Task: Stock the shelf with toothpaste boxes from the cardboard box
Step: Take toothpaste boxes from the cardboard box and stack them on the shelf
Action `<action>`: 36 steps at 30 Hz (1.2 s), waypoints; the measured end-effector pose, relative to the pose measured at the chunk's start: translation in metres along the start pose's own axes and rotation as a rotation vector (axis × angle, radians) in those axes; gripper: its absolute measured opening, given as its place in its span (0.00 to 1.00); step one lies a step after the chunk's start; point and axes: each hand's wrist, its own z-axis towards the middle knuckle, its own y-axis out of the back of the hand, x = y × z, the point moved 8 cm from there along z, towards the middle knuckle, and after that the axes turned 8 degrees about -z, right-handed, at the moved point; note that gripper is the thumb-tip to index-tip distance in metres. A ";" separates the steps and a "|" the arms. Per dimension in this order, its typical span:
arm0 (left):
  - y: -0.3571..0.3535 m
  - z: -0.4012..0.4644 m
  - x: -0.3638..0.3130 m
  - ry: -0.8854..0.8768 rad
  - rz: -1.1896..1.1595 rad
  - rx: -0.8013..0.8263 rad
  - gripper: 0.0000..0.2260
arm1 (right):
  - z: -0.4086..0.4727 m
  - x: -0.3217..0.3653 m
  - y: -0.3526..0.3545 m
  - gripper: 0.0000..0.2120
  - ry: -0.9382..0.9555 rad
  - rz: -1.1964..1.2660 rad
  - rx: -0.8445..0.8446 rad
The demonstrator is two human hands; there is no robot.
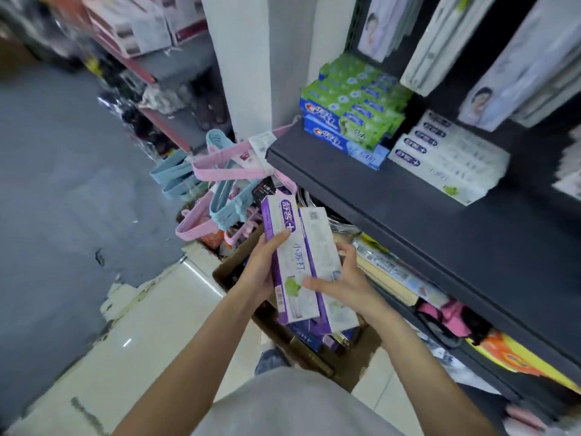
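Both my hands hold a bundle of purple-and-white toothpaste boxes [294, 256] in front of me, below the shelf's edge. My left hand [262, 269] grips the bundle's left side, thumb on the top face. My right hand [341, 283] grips the right side, thumb across the lower end. Below them the open cardboard box [232, 276] sits on the floor with more boxes [314, 336] inside. The dark shelf [393, 196] carries matching white toothpaste boxes [449, 158] and a stack of green-and-blue ones [352, 114].
Pink and blue plastic hangers [220, 177] hang in a bunch left of the shelf end, by a white pillar [248, 58]. Packaged goods [424, 291] fill the lower shelf. Tall white packs [440, 42] stand on the level above. Grey floor spreads to the left.
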 end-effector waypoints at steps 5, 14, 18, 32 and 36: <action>-0.032 -0.004 -0.014 -0.033 0.124 0.019 0.17 | -0.008 -0.006 0.022 0.22 -0.096 0.411 -0.007; -0.055 -0.003 -0.021 -0.043 0.187 0.024 0.19 | -0.033 -0.024 0.055 0.41 -0.049 0.915 0.064; -0.059 -0.004 -0.014 -0.035 0.196 0.025 0.19 | -0.048 -0.023 0.068 0.33 -0.028 0.860 0.043; -0.057 0.003 0.004 -0.046 0.284 -0.074 0.16 | -0.057 -0.012 0.173 0.21 0.148 0.337 -0.719; -0.058 0.006 0.002 -0.050 0.298 -0.086 0.16 | -0.056 0.008 0.216 0.22 0.284 0.509 -0.814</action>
